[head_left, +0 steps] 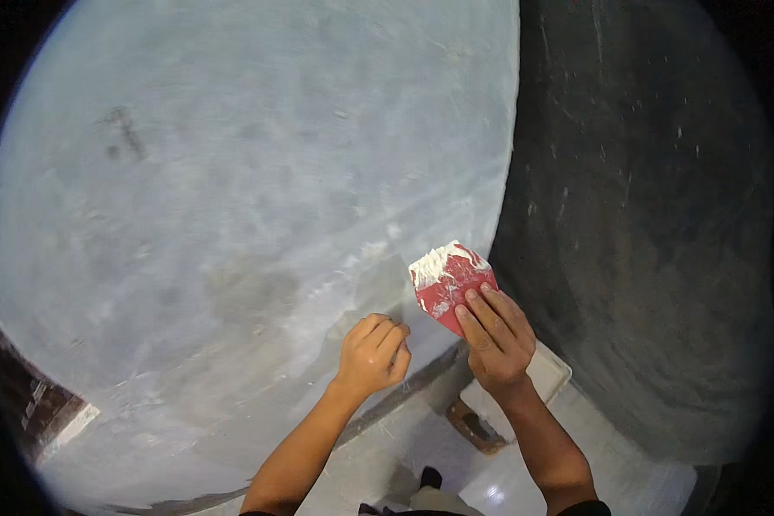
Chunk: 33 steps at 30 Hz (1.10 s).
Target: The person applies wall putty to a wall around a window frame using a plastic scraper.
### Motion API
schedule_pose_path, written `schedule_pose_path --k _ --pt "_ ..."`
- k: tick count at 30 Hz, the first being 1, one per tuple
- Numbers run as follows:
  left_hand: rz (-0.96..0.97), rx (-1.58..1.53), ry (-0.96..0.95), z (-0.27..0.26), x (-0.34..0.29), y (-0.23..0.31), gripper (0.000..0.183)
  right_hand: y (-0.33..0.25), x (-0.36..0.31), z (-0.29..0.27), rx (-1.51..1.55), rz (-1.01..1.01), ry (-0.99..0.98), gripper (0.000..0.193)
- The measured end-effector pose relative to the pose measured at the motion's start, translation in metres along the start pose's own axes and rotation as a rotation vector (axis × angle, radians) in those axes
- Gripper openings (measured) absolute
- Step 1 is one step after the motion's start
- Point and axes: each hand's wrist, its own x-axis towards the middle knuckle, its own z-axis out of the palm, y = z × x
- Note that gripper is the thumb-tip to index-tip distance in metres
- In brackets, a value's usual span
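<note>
My right hand (499,331) grips a red putty spreader (456,292), its fingers laid flat over the lower part. Thick white putty coats the far edge of the spreader, and thin smears mark its face. To the left of it, my left hand (372,354) is closed with curled fingers; what it holds, if anything, is hidden. Both hands are in front of a pale grey-white plastered wall (249,172). Shadows of the hands and spreader fall on this wall beside my left hand.
A dark grey surface (636,198) with white specks borders the pale wall on the right. Under my right forearm is a light, flat-topped object (549,371) with a brown wooden part (476,428). Below lies a shiny pale floor (378,460). Brown brickwork (39,404) shows at the lower left.
</note>
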Motion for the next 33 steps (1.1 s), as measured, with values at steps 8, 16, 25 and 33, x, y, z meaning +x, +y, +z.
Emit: schedule_pose_path --k 8,16,25,33 --pt "-0.093 -0.199 -0.193 0.074 -0.039 -0.03 0.016 0.017 -0.072 0.027 -0.082 0.214 -0.147 0.028" --pt "-0.171 -0.334 -0.52 0.127 -0.075 -0.069 0.028 0.006 -0.132 0.054 -0.259 0.52 -0.233 0.032" --pt "-0.344 -0.416 -0.798 0.163 -0.183 -0.072 0.036 -0.01 -0.226 0.071 -0.348 0.748 -0.494 0.032" --pt "-0.37 -0.4 -1.023 0.187 -0.236 -0.062 0.04 -0.008 -0.317 0.081 -0.338 1.446 -0.477 0.019"
